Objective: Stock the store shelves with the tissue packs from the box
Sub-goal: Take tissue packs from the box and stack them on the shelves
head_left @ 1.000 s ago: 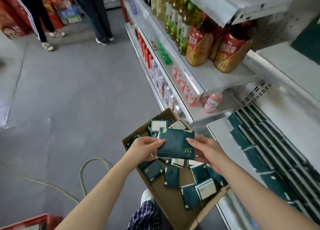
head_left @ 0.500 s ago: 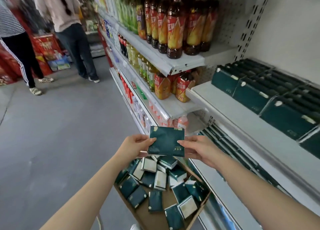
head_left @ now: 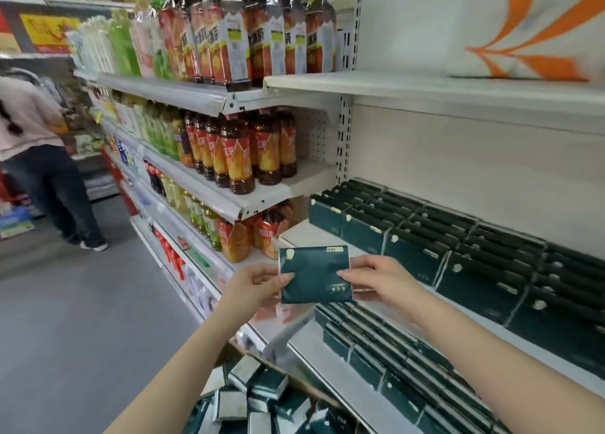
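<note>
I hold a stack of dark green tissue packs [head_left: 314,274] upright between both hands, level with the front edge of a white shelf [head_left: 474,322]. My left hand [head_left: 253,286] pinches its left edge and my right hand [head_left: 376,281] pinches its right edge. On that shelf stand rows of the same green packs [head_left: 458,237]. Just right of my hands, more packs [head_left: 393,351] fill the shelf below. The cardboard box [head_left: 262,404] with several loose packs sits below my arms at the bottom of the view.
Bottled drinks [head_left: 235,158] fill the shelves to the left. An upper white shelf [head_left: 425,89] carries a white and orange bag [head_left: 523,24]. A person in dark trousers [head_left: 49,171] stands in the grey aisle at far left.
Both hands have lifted the packs up from above the box to shelf height. My view has swung up and right toward the shelves, so the box now shows only at the bottom.
</note>
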Tool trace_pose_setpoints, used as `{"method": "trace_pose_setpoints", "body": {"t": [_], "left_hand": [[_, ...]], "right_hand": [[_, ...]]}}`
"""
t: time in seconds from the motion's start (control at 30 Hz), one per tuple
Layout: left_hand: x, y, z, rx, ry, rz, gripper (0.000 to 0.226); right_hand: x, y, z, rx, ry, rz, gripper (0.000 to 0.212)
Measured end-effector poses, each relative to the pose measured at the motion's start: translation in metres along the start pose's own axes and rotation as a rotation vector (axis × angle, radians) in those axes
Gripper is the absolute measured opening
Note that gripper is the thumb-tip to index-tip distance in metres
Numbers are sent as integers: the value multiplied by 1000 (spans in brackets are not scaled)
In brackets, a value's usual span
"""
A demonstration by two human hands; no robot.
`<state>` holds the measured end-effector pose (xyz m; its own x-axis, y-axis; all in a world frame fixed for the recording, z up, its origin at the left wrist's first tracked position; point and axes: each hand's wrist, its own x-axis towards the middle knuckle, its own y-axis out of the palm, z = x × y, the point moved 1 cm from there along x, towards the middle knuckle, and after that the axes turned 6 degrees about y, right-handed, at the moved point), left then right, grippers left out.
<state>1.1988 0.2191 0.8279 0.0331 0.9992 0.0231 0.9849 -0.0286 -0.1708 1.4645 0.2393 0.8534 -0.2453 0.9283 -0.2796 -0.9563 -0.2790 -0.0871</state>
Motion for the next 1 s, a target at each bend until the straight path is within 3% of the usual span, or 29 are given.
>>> {"method": "trace_pose_setpoints", "body": {"t": [0.37,0.43,0.57,0.77,1.0], "left_hand": [[14,91,-42,83,127,161,31],[20,122,-49,42,119,213,21],[21,205,-57,84,115,406,24],[-20,344,-84,174,360,736,46],[-72,462,-111,282,556,876,28]], "right_hand": [[-56,-75,-19,125,-30,-202,34],[-77,-100,-27,145,-33,-262,35],[-139,-156,-56,182,-33,-427,37],[-271,-228,-105,282,-27,-732,34],[-378,-272,-137,309,-24,-1034,31]]}}
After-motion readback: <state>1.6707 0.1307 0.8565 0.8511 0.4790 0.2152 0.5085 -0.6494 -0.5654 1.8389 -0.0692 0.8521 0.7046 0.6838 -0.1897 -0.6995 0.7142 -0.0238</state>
